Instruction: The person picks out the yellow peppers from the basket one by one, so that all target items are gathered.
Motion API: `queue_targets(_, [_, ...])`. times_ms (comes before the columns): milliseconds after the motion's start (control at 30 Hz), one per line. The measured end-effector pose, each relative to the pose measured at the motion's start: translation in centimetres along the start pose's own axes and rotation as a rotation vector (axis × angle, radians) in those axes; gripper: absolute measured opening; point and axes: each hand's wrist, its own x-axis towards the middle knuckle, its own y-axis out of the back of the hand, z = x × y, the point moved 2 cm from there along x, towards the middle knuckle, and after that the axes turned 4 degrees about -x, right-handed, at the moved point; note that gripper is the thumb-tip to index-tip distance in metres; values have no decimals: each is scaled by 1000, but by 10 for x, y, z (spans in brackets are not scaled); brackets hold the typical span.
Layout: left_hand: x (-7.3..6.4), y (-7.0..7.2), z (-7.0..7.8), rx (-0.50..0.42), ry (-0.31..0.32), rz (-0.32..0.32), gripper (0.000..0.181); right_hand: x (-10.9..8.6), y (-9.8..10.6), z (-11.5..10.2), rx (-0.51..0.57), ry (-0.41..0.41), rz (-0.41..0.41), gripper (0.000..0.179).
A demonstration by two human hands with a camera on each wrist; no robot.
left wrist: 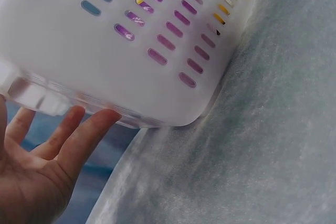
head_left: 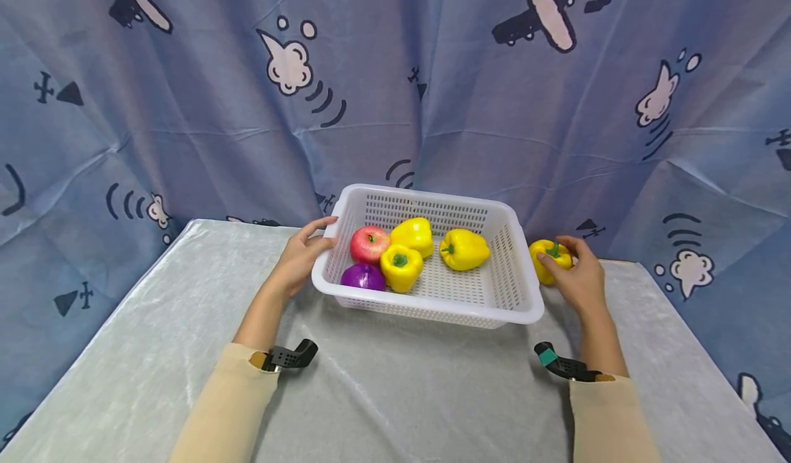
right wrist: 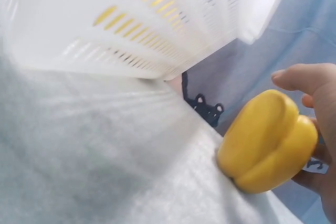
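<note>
A white plastic basket (head_left: pixel 426 310) with slotted walls stands on the table. Inside, a red apple (head_left: pixel 369 244) and a purple onion (head_left: pixel 363 277) lie on the left, beside three yellow bell peppers (head_left: pixel 465 249). My left hand (head_left: pixel 299 260) touches the basket's left end, fingers fairly straight at the rim; the left wrist view shows the thumb (left wrist: pixel 86 137) against the outer wall. Outside the right end is another yellow bell pepper (right wrist: pixel 268 140), low at the table. My right hand (head_left: pixel 577 277) has its fingers curled round this pepper's far side, the thumb over it.
A pale cloth covers the table (head_left: pixel 408 387). Close behind the basket hangs a blue curtain (head_left: pixel 371 133) printed with planes. Each forearm wears a black wrist mount (head_left: pixel 565 367), near the end of a beige sleeve (head_left: pixel 612 418).
</note>
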Motion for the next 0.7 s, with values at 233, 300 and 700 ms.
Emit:
queue_targets(233, [1,0,0,-6,-5,-7,54,-2,15,-18,-8,76,32,64])
queue_targets(300, [1,0,0,-5,-6,-5,54,-3,19,-25,-13,96,35,63])
queue_targets(700, [0,0,0,-4,-10,-2,54,-15,29,-72,-35,255,26,61])
